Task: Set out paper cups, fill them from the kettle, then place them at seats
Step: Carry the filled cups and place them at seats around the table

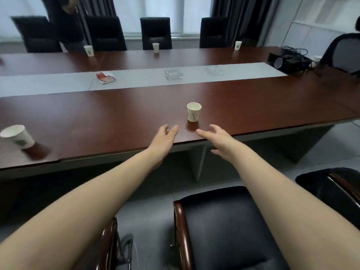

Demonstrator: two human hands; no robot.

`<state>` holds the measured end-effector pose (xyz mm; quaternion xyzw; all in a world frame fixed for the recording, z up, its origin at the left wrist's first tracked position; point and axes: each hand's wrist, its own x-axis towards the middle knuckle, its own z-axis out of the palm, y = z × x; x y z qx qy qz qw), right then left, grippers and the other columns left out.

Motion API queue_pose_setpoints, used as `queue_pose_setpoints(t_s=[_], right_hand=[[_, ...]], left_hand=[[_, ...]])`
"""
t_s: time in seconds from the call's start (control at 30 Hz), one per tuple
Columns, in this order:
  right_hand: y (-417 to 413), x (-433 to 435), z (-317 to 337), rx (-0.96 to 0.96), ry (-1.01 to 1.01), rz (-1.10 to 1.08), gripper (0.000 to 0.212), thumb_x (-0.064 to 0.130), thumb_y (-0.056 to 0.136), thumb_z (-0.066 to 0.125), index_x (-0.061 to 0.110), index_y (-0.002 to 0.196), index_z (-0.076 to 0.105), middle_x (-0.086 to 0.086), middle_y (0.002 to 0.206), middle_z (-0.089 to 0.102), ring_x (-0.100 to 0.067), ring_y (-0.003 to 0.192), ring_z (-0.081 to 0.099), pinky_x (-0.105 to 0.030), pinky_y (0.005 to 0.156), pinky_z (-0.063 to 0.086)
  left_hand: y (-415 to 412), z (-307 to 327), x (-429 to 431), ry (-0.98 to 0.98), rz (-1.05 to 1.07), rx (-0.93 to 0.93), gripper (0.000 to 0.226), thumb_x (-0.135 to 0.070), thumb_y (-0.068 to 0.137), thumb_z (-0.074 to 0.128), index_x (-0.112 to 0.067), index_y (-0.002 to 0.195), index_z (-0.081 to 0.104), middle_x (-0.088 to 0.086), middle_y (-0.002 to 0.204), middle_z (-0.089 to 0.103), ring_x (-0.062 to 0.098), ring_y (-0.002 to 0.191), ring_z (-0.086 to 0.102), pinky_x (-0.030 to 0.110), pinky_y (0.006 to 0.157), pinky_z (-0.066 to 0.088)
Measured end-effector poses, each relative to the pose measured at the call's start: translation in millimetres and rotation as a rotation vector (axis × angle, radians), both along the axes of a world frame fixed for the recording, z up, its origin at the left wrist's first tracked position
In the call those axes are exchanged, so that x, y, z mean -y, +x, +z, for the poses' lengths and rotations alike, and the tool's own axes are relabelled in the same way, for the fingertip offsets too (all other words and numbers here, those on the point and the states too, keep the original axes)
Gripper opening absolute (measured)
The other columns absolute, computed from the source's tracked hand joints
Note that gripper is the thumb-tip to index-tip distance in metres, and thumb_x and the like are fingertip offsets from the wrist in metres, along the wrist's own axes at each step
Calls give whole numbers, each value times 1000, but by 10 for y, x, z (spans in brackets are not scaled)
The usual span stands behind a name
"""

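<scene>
A white paper cup (193,112) stands upright near the front edge of the long dark-red table (116,114). My left hand (165,137) and my right hand (216,138) hover just short of it, one on each side, fingers relaxed, holding nothing. Another cup (18,136) stands at the left on the near side. Three more cups (89,50) (155,47) (238,45) stand along the far side, in front of black chairs. No kettle is in view.
A grey runner (136,78) down the table's middle carries a red-and-white packet (105,77) and two glass ashtrays (173,74) (214,70). A projector with cables (286,59) sits far right. A black chair (224,227) stands below my arms. A person (66,22) stands at far left.
</scene>
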<state>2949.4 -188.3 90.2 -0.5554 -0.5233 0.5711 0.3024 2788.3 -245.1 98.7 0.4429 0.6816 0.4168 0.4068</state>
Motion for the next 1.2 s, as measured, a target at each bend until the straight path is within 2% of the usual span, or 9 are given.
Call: queue_pose_setpoints(t_s=[0.17,0.3,0.53,0.9,1.07,1.2], right_hand=[[-196,803,373,-12,1,152,84,42,83,69,22,151,23,-3,156,27,-26,141,29,-49,109,31],[-435,1243,620,-23,48,241,84,42,84,68,22,151,20,-2,158,23,-25,141,28,-50,109,34],[-1098,2137,1023,-43,103,429,80,38,88,64,18,151,19,-6,155,28,-27,137,35,-49,107,38],[-2554,3960,1770,-213,165,746,76,33,88,63,16,150,22,-8,152,32,-30,136,37,-51,106,40],[-3303,4888,1946,-256,189,868,77,34,90,63,17,151,19,-10,154,29,-30,136,38,-50,107,39],[-3945,5594,2003,-266,197,979,76,36,91,60,16,151,18,-7,155,27,-30,136,37,-51,107,39]], left_hand=[[-213,394,1089,53,157,5,61,-43,99,42,-13,149,25,3,151,34,19,136,36,39,113,30],[-485,638,1723,76,254,24,61,-46,97,44,-15,148,28,1,148,38,18,132,40,41,112,32],[-1023,902,2843,122,427,39,62,-45,96,47,-14,147,28,3,146,41,18,132,40,43,113,31],[-2132,1397,4786,246,686,38,61,-44,95,48,-15,146,30,6,147,38,22,134,37,45,113,31],[-2780,1512,5773,302,810,31,59,-43,96,49,-14,145,32,1,144,42,15,120,44,38,110,35],[-3305,1552,6585,332,920,1,58,-44,95,50,-17,143,35,-1,139,46,18,131,40,41,113,30]])
